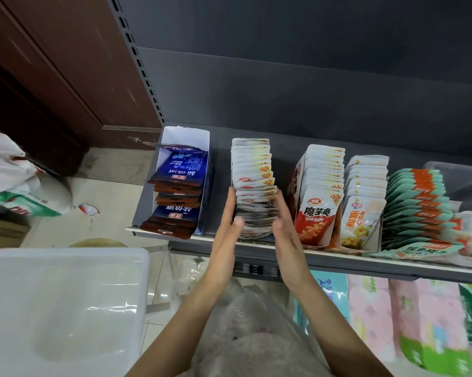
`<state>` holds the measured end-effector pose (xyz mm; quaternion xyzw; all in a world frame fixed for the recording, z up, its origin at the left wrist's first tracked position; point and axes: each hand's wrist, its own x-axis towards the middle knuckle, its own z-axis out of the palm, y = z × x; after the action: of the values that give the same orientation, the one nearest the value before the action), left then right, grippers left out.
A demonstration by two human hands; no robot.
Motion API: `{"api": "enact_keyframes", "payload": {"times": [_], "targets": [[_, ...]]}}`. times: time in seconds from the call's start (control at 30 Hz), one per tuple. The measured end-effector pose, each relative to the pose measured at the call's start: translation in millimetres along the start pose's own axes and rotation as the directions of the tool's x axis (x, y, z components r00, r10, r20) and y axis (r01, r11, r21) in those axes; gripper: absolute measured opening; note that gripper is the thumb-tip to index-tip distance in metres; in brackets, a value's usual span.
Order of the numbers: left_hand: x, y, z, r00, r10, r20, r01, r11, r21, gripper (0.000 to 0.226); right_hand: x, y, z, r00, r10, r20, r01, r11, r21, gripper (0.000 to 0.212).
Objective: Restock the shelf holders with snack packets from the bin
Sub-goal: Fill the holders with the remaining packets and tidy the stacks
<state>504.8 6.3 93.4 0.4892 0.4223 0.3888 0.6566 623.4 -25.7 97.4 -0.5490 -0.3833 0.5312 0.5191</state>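
Both hands stand flat and straight-fingered, the left hand (pixel 227 227) and the right hand (pixel 286 229) pressing the two sides of a row of white foil snack packets (pixel 252 183) upright in its holder on the grey metal shelf (pixel 338 261), gripping nothing. Squeezed unevenly, the front packets could buckle and slide over the shelf lip, since little seems to retain them there. A nudge sideways might also tip the neighbouring red-and-white packet row (pixel 317 202). To the left, the translucent white plastic bin (pixel 66 295) looks empty.
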Motion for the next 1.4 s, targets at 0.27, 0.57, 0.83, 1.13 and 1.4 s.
{"api": "enact_keyframes", "payload": {"times": [0.27, 0.57, 0.83, 1.13, 1.4], "targets": [[-8, -20, -10, 0.994, 0.057, -0.098, -0.037, 0.979, 0.2, 0.067, 6, -1, -13, 0.997, -0.019, 0.072, 0.045, 0.925, -0.376, 0.078], [-2, -22, -5, 0.958, 0.272, -0.086, -0.194, 0.842, 0.502, 0.057, 11, -9, -15, 0.997, -0.065, 0.032, 0.069, 0.732, -0.677, 0.077], [15, -10, -9, 0.971, 0.2, -0.128, -0.074, 0.765, 0.64, 0.05, 36, -32, -17, 0.991, 0.061, 0.122, 0.064, 0.579, -0.813, 0.087], [22, 10, 7, 0.997, -0.033, -0.074, 0.038, 0.997, 0.062, 0.065, 11, -10, 3, 1.0, 0.012, -0.011, -0.015, 0.944, -0.329, 0.079], [42, 11, 4, 0.996, -0.023, -0.081, 0.025, 0.999, 0.02, 0.07, 40, -11, -2, 0.993, -0.079, -0.086, 0.009, 0.787, -0.617, 0.052]]}}
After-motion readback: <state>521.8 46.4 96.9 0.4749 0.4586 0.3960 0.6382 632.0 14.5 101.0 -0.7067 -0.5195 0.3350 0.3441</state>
